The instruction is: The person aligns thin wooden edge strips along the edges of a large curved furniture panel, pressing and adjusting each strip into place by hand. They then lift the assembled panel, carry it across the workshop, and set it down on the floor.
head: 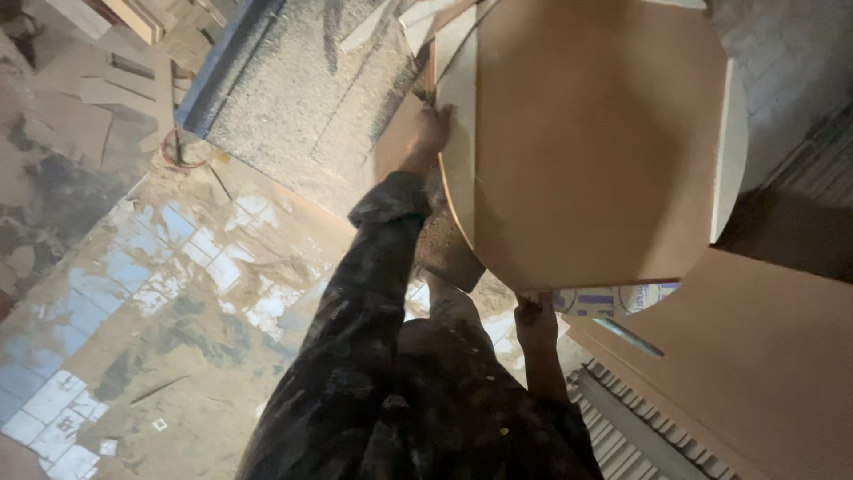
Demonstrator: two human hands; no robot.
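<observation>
Both hands on the rounded brown board (pixel 595 142): left hand (pixel 431 133) clamped on its far left edge, right hand (pixel 535 313) gripping the near bottom edge from below. Board is carried flat face up toward the camera, above the dusty tiled floor (pixel 133 293), beside the sawdust-covered tabletop (pixel 293 98). Long axis looks to run away from the body, near end curved (far end out of frame). Judgement: keep grips spread on opposite edges, board level, watch the flat brown panel (pixel 764 356) at right and the pale board (pixel 730 151) behind it.
</observation>
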